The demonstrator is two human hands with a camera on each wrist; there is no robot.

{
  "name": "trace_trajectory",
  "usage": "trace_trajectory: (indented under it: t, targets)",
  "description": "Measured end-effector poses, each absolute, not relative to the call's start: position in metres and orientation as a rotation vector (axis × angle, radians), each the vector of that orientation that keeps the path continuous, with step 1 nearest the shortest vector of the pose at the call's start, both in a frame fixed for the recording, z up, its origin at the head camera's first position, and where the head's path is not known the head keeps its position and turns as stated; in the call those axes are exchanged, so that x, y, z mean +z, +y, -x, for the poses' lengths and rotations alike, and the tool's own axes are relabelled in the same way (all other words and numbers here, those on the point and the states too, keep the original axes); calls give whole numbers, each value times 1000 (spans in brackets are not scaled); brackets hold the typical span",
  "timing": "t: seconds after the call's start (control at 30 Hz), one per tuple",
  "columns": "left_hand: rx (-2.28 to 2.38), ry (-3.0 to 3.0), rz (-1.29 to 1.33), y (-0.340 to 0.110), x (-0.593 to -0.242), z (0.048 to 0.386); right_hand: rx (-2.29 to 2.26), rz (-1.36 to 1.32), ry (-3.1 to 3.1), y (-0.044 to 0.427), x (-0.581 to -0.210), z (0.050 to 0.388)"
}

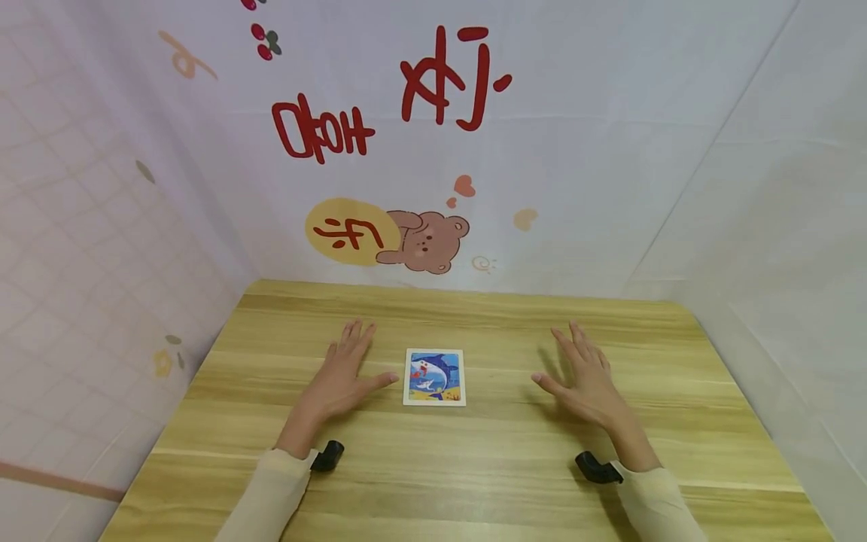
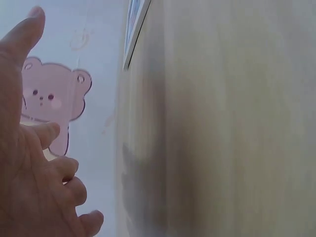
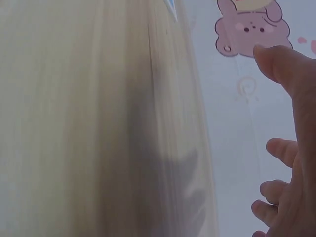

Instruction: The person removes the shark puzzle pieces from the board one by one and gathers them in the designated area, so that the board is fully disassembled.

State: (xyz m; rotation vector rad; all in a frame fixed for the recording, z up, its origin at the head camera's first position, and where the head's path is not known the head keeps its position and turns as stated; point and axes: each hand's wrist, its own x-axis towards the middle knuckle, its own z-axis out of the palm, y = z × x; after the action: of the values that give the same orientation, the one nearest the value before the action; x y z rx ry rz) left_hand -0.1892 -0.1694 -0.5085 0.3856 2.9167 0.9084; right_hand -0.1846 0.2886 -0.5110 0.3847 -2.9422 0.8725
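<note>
A white-bordered picture card (image 1: 435, 377) with a blue whale lies flat on the wooden table (image 1: 433, 467). Just left of it the left hand (image 1: 339, 380) hovers with fingers spread, its thumb near the card's left edge. Farther off on the other side, the right hand (image 1: 585, 380) is held over the table, fingers apart and holding nothing. In the left wrist view, the card's edge (image 2: 136, 29) shows at the top beyond the left hand (image 2: 34, 163). A corner of the card (image 3: 171, 7) also shows in the right wrist view, with the right hand (image 3: 291, 148) at the right edge.
Behind the table hangs a white cloth (image 1: 576, 188) printed with red characters and a pink bear. More cloth stands along the left side (image 1: 101, 263) and the right side (image 1: 779, 263). A black band-like piece is at each wrist.
</note>
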Motion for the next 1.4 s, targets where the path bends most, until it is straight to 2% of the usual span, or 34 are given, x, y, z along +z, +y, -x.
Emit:
trace_trajectory:
  t: [0.7,1.4]
  targets:
    - [915,2755,-567,-109,-522,179,1073,-464,-2862,217,-519,196]
    - [840,2732,-666,-91,-521,180,1176,-518,-2846,172,-523,207]
